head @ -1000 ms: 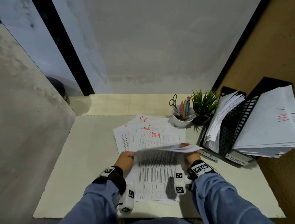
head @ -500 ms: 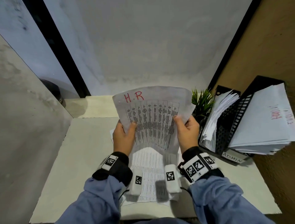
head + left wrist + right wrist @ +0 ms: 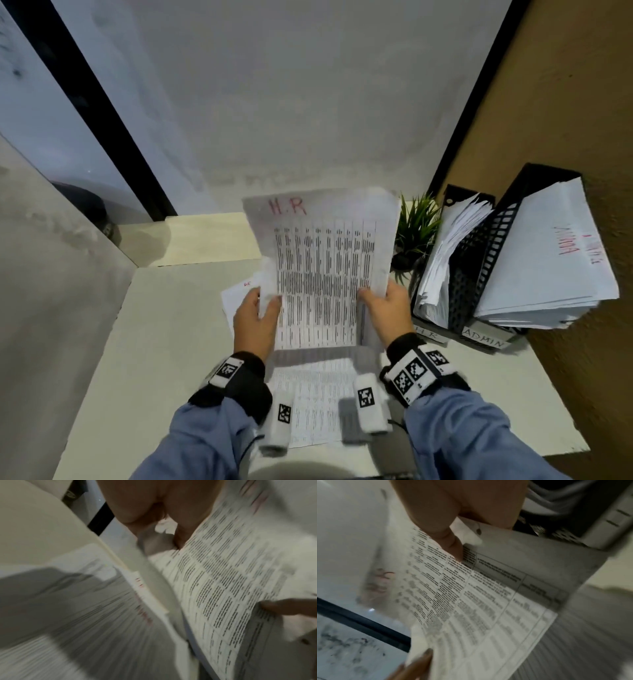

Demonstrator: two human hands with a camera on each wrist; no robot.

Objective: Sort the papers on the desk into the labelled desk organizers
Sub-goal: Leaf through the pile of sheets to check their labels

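We hold the H.R sheet [image 3: 322, 267] upright above the desk [image 3: 164, 342], our left hand [image 3: 255, 318] pinching its edge at nine o'clock and our right hand [image 3: 385, 310] pinching at three. We judge the sorting is mid-step: next it must swing toward two o'clock into the H.R organizer [image 3: 459, 274], not the ADMIN organizer [image 3: 534, 192] beside it.

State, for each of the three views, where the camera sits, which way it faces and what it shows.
Head: worn high, facing down at the H.R sheet, left hand and right hand.
Left wrist: along the left hand, facing the sheet.
Right wrist: along the right hand, facing the sheet and the organizers.
Shared: each wrist view shows the opposite hand's fingertip on the sheet.
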